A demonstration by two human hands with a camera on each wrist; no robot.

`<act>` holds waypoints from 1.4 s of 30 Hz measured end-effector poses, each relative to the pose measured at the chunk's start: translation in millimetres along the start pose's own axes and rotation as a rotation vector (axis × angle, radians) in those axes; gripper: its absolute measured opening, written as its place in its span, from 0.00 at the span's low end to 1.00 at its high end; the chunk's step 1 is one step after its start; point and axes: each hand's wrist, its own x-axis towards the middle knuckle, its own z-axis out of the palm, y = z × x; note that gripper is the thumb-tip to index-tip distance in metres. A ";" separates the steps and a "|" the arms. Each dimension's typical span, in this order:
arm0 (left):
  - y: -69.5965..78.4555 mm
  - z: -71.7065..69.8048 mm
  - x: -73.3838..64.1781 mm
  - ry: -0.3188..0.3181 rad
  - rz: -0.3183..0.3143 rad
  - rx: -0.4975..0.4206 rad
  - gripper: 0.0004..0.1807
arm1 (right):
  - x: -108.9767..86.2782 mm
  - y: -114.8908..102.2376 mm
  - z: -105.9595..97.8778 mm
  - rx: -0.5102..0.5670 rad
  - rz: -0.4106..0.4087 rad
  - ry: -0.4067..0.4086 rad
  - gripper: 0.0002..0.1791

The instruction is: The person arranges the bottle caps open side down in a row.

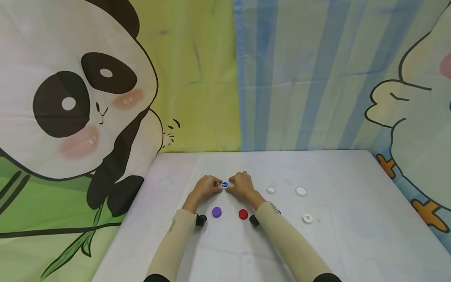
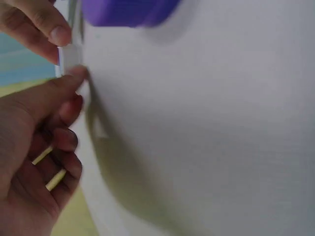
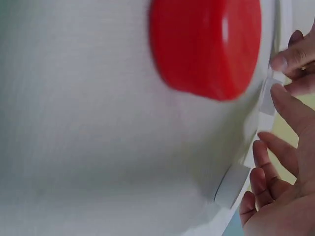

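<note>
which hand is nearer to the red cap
Right. The right hand is almost straight beyond the red cap, not touching it; the left hand is beyond it too, but well off to its left.

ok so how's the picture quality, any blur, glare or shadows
Left wrist: soft overall, purple cap blurred, broad shadow across the tabletop; right wrist: pale glare streak on the red cap; head: sharper, with faint shadows beside the sleeves.

A white table [image 1: 345, 188] stands before printed fabric backdrops [image 1: 204, 117]; a cartoon panda [image 1: 88, 105] fills the left; a yellow-green panel [image 1: 197, 78] meets a blue-striped panel [image 1: 299, 78]; a white cartoon figure [image 1: 423, 137] edges the right.
</note>
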 end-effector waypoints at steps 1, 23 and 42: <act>3.1 -1.5 -0.2 -0.005 -0.018 0.024 0.20 | -0.9 1.4 -1.4 0.000 0.008 -0.003 0.27; 79.2 17.9 27.4 0.090 0.086 0.246 0.18 | -39.3 40.2 -44.9 0.193 0.147 0.015 0.19; 81.5 34.8 29.5 0.091 0.069 0.247 0.16 | -38.9 53.1 -26.2 0.150 0.126 0.053 0.17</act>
